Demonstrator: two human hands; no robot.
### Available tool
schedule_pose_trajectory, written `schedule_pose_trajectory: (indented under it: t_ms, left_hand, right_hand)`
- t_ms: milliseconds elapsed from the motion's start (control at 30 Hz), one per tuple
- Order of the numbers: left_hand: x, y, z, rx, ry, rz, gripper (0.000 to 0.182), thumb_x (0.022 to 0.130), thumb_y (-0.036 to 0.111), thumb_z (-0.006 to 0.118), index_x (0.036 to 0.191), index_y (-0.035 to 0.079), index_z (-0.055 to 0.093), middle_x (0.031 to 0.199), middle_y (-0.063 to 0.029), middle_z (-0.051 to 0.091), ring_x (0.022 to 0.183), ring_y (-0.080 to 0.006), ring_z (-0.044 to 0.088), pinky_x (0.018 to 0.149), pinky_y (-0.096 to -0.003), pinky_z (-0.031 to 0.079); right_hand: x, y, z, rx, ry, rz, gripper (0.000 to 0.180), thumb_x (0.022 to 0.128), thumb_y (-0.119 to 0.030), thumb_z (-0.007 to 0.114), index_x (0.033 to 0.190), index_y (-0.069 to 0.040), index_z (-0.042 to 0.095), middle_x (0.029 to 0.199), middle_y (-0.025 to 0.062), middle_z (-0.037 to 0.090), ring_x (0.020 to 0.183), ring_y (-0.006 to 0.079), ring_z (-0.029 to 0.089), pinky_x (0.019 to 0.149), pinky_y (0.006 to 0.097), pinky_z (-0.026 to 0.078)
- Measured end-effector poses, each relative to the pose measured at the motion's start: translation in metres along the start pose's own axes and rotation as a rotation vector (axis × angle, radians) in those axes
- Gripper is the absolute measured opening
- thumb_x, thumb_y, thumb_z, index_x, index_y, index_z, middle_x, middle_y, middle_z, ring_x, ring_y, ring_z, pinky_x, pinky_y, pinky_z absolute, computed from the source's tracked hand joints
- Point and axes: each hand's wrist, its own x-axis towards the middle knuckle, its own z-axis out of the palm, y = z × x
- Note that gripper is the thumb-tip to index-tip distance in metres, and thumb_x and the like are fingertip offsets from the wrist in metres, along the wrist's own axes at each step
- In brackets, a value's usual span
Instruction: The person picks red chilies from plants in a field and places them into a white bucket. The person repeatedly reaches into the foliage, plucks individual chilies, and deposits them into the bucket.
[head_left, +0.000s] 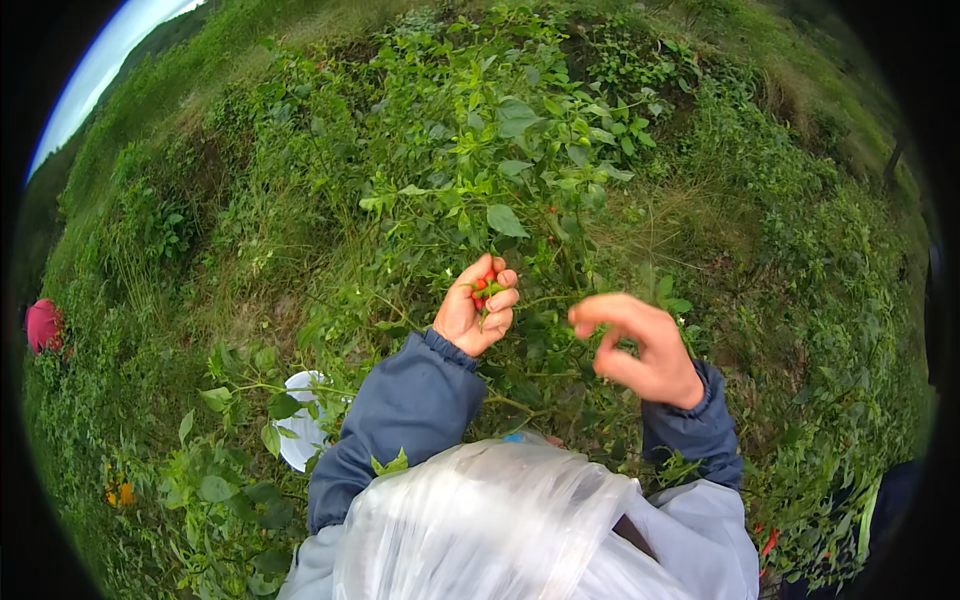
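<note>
My left hand (480, 307), palm up and fingers curled, holds several small red chili peppers (481, 288) with green stems, below the leafy chili plant (505, 220). To its right, my right hand (641, 345) is lifted over the foliage, slightly blurred, with a gap between thumb and forefinger and nothing seen between them. Its other fingers are partly hidden. Both forearms wear dark blue sleeves, and clear plastic sheeting (487, 517) covers my front.
A white bucket (301, 439) stands among plants at lower left, partly behind leaves. Red peppers (770, 541) hang at lower right, near dark clothing of what seems another person (892, 510). A red rounded shape (44, 325) shows at far left. Dense plants surround me.
</note>
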Motion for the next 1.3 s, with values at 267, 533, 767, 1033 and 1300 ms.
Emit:
schedule_pose_trajectory:
  t_ms: [267,533,767,1033,1300]
  left_hand:
    - [-0.032,-0.046,0.065,0.099,-0.215,-0.235,0.016,0.092,0.021,0.047,0.103,0.011,0.052,0.078,-0.0005,0.045,0.057,-0.0089,0.041,0.037,-0.0192,0.029]
    - [-0.108,-0.078,0.081,0.562,-0.329,-0.513,0.016,0.082,0.014,0.059,0.087,-0.001,0.055,0.067,-0.0104,0.049,0.046,-0.0143,0.043,0.039,-0.0263,0.033]
    - [-0.156,-0.073,0.043,0.496,-0.413,-0.476,0.014,0.083,0.011,0.058,0.083,-0.002,0.055,0.063,-0.0097,0.049,0.047,-0.0157,0.047,0.042,-0.0274,0.037]
    - [-0.194,-0.094,-0.023,0.354,0.145,-0.301,0.012,0.087,0.017,0.052,0.094,0.008,0.055,0.069,-0.0021,0.046,0.053,-0.0132,0.047,0.037,-0.0227,0.031]
    - [-0.21,-0.187,-0.082,0.314,0.263,-0.566,0.016,0.088,0.017,0.053,0.101,0.009,0.053,0.074,-0.0025,0.051,0.054,-0.0121,0.046,0.036,-0.0203,0.031]
  right_hand:
    - [-0.022,-0.125,0.008,0.718,-0.465,-0.693,0.015,0.083,-0.025,0.06,0.094,-0.015,0.063,0.088,0.0121,0.058,0.061,0.0192,0.055,0.048,0.0237,0.039]
    - [-0.049,-0.151,0.034,0.73,-0.37,-0.587,0.017,0.077,-0.021,0.068,0.094,-0.022,0.066,0.086,0.01,0.057,0.056,0.014,0.053,0.043,0.0192,0.033]
    - [-0.082,-0.154,0.043,0.768,-0.258,-0.509,0.014,0.076,-0.022,0.068,0.09,-0.02,0.066,0.086,0.0106,0.057,0.056,0.0148,0.053,0.043,0.0196,0.033]
    - [-0.076,-0.152,0.0,0.763,-0.359,-0.635,0.013,0.088,-0.007,0.048,0.095,-0.007,0.059,0.09,0.0146,0.063,0.072,0.0247,0.061,0.056,0.0298,0.047]
    - [-0.075,-0.159,0.049,0.786,0.428,-0.472,0.022,0.091,-0.023,0.048,0.092,-0.004,0.058,0.075,0.0048,0.058,0.06,0.0114,0.055,0.048,0.0219,0.043]
